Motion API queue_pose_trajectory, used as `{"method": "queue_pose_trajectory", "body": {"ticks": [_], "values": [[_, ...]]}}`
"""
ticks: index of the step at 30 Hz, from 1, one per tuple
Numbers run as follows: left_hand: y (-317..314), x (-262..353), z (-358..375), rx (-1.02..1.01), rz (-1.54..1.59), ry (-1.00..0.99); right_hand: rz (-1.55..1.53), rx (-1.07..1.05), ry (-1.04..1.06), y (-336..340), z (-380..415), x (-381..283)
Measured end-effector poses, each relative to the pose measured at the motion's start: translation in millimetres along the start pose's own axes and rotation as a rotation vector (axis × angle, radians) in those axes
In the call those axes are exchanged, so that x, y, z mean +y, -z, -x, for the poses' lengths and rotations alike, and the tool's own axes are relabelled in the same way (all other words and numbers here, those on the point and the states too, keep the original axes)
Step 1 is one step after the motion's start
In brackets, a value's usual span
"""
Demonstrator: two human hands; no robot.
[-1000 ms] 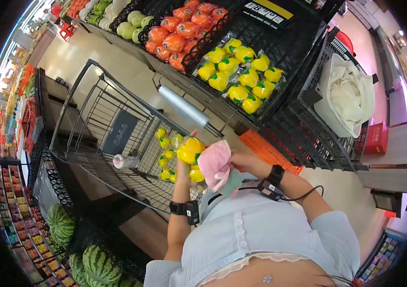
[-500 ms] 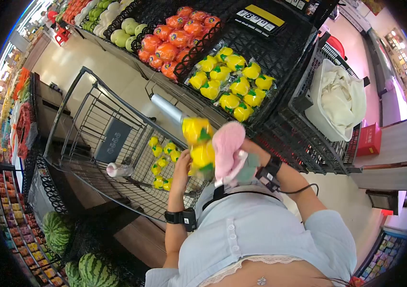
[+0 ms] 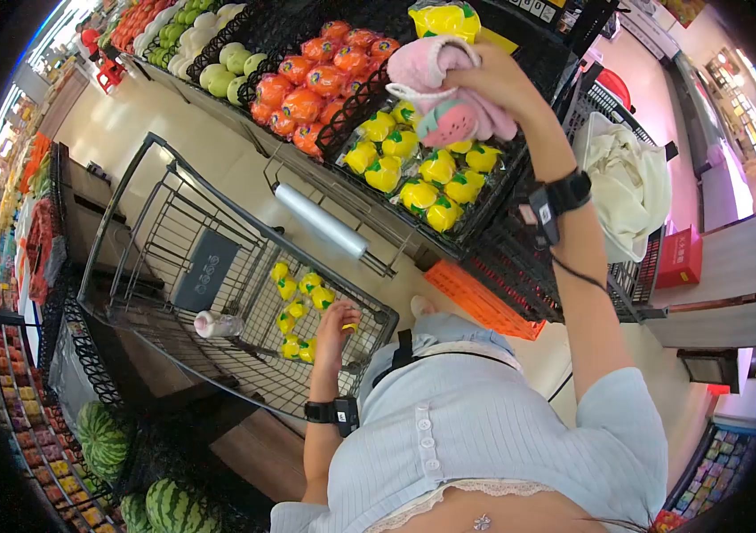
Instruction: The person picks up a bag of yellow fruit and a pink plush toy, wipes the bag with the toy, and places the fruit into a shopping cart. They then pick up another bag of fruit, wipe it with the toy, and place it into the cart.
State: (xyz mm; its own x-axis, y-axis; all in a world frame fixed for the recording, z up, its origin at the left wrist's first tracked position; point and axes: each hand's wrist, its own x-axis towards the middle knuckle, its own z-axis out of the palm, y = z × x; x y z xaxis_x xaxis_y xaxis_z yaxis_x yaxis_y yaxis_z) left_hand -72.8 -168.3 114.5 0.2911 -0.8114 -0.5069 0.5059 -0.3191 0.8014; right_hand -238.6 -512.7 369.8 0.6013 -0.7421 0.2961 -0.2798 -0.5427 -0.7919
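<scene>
My right hand [image 3: 493, 84] is reached out over the display, its fingers closed on a pink fuzzy cloth [image 3: 440, 64] with white edging and a watermelon patch. Right beyond the cloth, at the hand's far side, is a yellow wrapped fruit pack [image 3: 446, 19] with green markings. Under the cloth, more such yellow packs [image 3: 439, 167] lie on the black display. Low over the shopping cart [image 3: 253, 364], my left hand [image 3: 339, 322] has loosely bent fingers set apart, with a bit of yellow showing by them. Several yellow packs [image 3: 296, 308] sit in the cart beside that hand.
Orange-wrapped fruit [image 3: 307, 100] fills the neighbouring display section. A roll of clear bags [image 3: 320, 220] hangs on the stand's front. A white bottle [image 3: 218, 324] lies in the cart. Black crates with a white tub [image 3: 613, 222] stand at right; watermelons [image 3: 178, 506] lie lower left.
My right hand has swung from near my waist up over the display with the pink cloth. The yellow pack that was between my hands is gone from there. My left hand has shifted down over the cart.
</scene>
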Motion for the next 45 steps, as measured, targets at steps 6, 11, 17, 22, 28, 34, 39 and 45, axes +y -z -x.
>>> {"method": "queue_pose_trajectory", "body": {"ticks": [6,11,17,22,28,34,39,45], "values": [[-8,1,-7,-0.015,-0.059,-0.003,0.501,-0.294,-0.177,36,-50,43],[-8,6,-9,-0.014,0.003,0.003,0.586,-0.466,-0.430,52,-49,113],[11,-4,-5,0.069,0.010,0.033,0.221,-0.382,-0.844,62,-29,150],[24,-17,-1,0.130,0.032,0.053,0.528,-0.533,-0.834,66,-39,169],[23,-16,1,0.169,0.034,0.071,0.489,-0.491,-0.826,57,-41,160],[29,-23,-2,0.193,0.051,0.079,0.636,-0.680,-0.875,49,-44,139],[30,-23,2,0.204,0.091,0.092,0.629,-0.713,-0.950,49,-47,171],[30,-27,-2,0.216,0.088,0.086,0.685,-0.719,-0.945,48,-46,168]]}}
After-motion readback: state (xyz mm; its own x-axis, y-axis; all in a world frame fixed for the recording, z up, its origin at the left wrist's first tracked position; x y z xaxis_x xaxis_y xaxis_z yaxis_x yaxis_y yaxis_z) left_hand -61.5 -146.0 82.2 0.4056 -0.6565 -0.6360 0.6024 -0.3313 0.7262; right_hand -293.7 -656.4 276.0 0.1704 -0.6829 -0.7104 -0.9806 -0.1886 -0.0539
